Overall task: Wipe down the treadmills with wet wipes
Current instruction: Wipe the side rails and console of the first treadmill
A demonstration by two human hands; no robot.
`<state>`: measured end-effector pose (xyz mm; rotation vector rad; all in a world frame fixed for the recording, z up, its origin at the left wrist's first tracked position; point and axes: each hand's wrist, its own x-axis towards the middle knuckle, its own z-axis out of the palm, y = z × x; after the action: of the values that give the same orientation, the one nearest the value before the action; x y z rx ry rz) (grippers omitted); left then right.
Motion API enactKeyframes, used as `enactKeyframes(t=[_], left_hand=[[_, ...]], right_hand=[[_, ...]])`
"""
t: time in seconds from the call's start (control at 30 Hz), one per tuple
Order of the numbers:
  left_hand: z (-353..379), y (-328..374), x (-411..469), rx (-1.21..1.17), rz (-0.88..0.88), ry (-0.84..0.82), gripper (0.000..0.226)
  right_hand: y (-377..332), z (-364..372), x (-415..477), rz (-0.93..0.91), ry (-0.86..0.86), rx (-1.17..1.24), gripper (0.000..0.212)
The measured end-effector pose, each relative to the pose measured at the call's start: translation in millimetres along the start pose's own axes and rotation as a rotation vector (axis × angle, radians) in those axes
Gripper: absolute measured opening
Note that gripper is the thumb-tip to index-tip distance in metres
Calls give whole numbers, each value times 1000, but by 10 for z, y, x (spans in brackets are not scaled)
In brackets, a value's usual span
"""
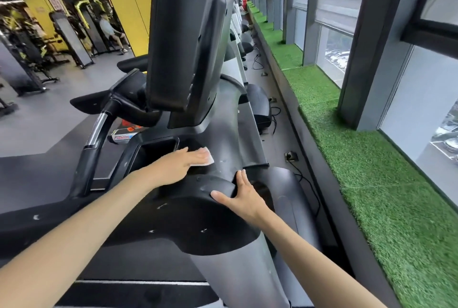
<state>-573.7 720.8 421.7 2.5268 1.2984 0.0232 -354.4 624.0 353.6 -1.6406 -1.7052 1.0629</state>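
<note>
Matte black moulded treadmill (195,211), smooth and rounded (faintly scuffed); white wet wipe (208,160) flat under left hand (182,165), grip spread; right hand (241,193) on the rim, grip likewise spread.

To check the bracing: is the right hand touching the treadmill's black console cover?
Touching. The head view shows the right hand lying open on the black console cover, thumb on its top, fingers along its right edge, no gap visible.
</note>
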Motion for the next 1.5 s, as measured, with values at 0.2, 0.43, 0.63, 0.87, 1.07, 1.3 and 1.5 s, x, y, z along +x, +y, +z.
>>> enactKeyframes(t=[0.2,0.43,0.63,0.87,1.07,1.3,1.5], left_hand=[[44,302,-21,24,-110,185,72],[-51,238,-11,85,-344,231,81],[9,413,-56,-3,-54,66,73],[57,458,0,54,-49,101,76],[-42,130,103,84,-216,211,81],[-2,174,76,27,19,49,76],[18,227,88,77,34,146,77]], right_hand=[[1,-44,10,-4,-43,-53,114],[74,-4,90,64,-81,-129,129],[2,-80,87,143,-96,-243,129],[39,12,97,163,-97,-93,129],[72,63,51,94,-66,125,129],[109,88,64,34,-32,148,130],[133,101,68,55,-30,196,132]])
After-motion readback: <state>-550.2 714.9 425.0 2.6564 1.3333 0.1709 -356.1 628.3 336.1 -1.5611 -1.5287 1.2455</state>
